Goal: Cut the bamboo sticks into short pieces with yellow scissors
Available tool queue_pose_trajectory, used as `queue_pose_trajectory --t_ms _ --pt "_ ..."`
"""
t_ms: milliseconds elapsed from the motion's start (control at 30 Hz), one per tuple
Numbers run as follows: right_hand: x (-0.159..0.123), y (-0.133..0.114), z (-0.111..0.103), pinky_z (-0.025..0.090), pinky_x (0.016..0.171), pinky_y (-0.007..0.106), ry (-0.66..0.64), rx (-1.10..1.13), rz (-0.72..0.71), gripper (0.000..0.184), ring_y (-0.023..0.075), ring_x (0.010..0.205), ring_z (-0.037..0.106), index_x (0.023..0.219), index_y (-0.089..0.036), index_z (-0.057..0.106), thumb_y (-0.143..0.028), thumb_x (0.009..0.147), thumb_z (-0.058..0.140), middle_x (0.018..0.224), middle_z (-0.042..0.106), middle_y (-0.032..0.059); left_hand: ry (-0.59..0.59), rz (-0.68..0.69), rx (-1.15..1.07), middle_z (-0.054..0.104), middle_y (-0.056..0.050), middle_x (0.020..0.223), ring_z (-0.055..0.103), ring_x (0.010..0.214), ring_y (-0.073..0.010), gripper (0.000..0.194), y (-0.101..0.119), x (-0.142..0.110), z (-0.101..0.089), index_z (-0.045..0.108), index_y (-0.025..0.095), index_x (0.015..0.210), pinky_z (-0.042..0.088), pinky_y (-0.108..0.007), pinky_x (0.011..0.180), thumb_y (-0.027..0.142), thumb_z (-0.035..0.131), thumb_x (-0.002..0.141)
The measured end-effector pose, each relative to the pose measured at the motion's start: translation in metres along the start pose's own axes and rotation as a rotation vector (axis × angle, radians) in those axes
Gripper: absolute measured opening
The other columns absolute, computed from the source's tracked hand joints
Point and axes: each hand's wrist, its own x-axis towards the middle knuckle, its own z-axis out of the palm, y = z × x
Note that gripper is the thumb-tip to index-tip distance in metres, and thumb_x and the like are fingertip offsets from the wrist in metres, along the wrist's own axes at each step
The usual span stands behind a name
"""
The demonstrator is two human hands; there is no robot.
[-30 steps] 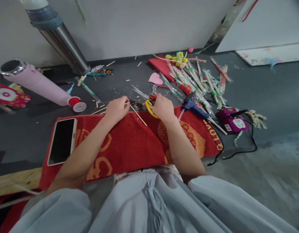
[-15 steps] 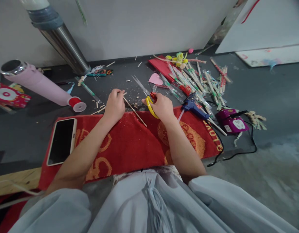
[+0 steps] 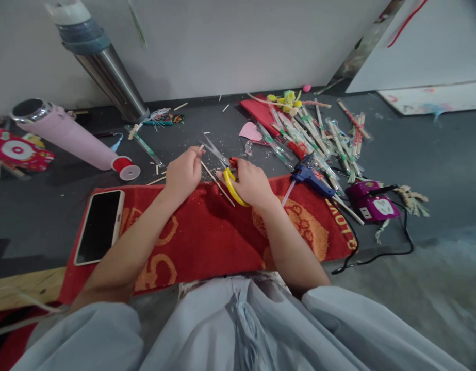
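Observation:
My left hand (image 3: 184, 173) is closed around a thin wooden stick (image 3: 218, 184), whose long end slants down to the right over the towel. In my right hand (image 3: 251, 180) is a pair of scissors with yellow handles (image 3: 233, 189). Their blades (image 3: 216, 151) are spread and point up and left, close to my left fingertips. Something reddish shows at my right fingers; I cannot make out what it is. Under both forearms lies a red towel (image 3: 210, 242) with orange patterns. Short cut stick pieces (image 3: 157, 169) are scattered left of my left hand.
Left are a phone (image 3: 99, 226), a pink tumbler (image 3: 79, 136), a ribbon spool (image 3: 127, 169) and a steel flask (image 3: 110, 77). Right are a blue glue gun (image 3: 311, 178), wrapped chopsticks (image 3: 299, 129), a pink paper heart (image 3: 250, 131) and a purple socket box (image 3: 371, 201) with a black cord (image 3: 384, 253).
The scissors have shifted left, bringing the blades nearer my left hand. My left hand still grips the stick. The whole view has moved slightly.

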Motion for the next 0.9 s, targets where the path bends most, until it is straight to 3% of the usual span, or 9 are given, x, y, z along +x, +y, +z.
queue_pose_trajectory --t_ms 133,233,333,433,700,900 --pt "-0.002 -0.002 -0.002 0.044 0.084 0.041 0.009 0.025 -0.024 0.067 0.0316 0.098 0.063 0.106 -0.010 0.055 -0.069 0.090 0.027 0.104 0.066 0.0190 -0.071 0.008 0.048 0.070 -0.010 0.103 0.065 0.092 -0.0200 0.032 0.008 0.000 -0.006 0.061 0.015 0.107 0.046 -0.029 0.078 0.022 0.035 0.091" --pt "0.001 0.005 -0.004 0.044 0.081 0.041 0.078 0.096 0.045 0.066 0.0310 0.095 0.063 0.105 -0.011 0.054 -0.069 0.089 0.028 0.103 0.065 0.0194 -0.187 -0.024 0.122 0.070 -0.011 0.102 0.065 0.092 -0.0222 0.036 0.014 0.001 -0.008 0.057 0.015 0.114 0.047 -0.033 0.079 0.025 0.029 0.094" --pt "0.005 0.014 -0.007 0.044 0.076 0.039 0.153 0.247 0.150 0.061 0.0271 0.087 0.063 0.097 -0.015 0.054 -0.070 0.089 0.028 0.094 0.066 0.0146 -0.322 -0.083 0.256 0.070 -0.012 0.090 0.066 0.081 -0.0251 0.037 0.016 0.001 -0.007 0.051 0.014 0.119 0.047 -0.036 0.074 0.029 0.027 0.096" --pt "0.007 0.019 -0.007 0.044 0.072 0.036 0.200 0.383 0.208 0.056 0.0229 0.079 0.061 0.089 -0.020 0.052 -0.071 0.088 0.028 0.083 0.063 0.0081 -0.381 -0.038 0.299 0.068 -0.012 0.088 0.066 0.080 -0.0260 0.033 0.015 -0.001 -0.001 0.049 0.015 0.118 0.046 -0.036 0.072 0.030 0.029 0.096" --pt "0.007 0.013 -0.010 0.043 0.075 0.035 0.148 0.400 0.231 0.051 0.0223 0.082 0.062 0.087 -0.020 0.051 -0.068 0.088 0.033 0.084 0.064 0.0081 -0.221 0.187 0.240 0.059 -0.012 0.112 0.062 0.091 -0.0232 0.028 0.003 -0.008 0.018 0.058 0.018 0.110 0.046 -0.032 0.069 0.023 0.038 0.091" --pt "0.008 0.014 -0.009 0.044 0.076 0.037 0.153 0.400 0.235 0.056 0.0246 0.087 0.063 0.093 -0.019 0.053 -0.070 0.089 0.028 0.089 0.065 0.0102 -0.109 0.320 0.196 0.064 -0.009 0.108 0.061 0.093 -0.0210 0.030 -0.007 -0.001 0.030 0.063 0.021 0.106 0.045 -0.031 0.070 0.029 0.038 0.094"
